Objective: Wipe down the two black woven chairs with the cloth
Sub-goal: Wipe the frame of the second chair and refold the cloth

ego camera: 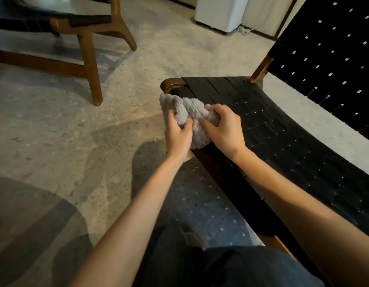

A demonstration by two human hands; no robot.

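Observation:
A fluffy grey cloth (187, 112) is bunched over the front left edge of the near black woven chair (287, 137). My left hand (177, 135) grips the cloth from the left, fingers curled into it. My right hand (225, 129) grips it from the right, over the woven seat. The chair's black woven backrest (328, 65) rises at the right, and its wooden corner (169, 83) shows just beyond the cloth. A second black woven chair (55, 21) with a brown wooden frame stands at the upper left.
Speckled stone floor (65, 141) spreads between the two chairs. A white appliance (218, 11) with a coiled cord stands at the top centre. My dark-clothed knee (231, 264) is at the bottom, beside the near chair's frame.

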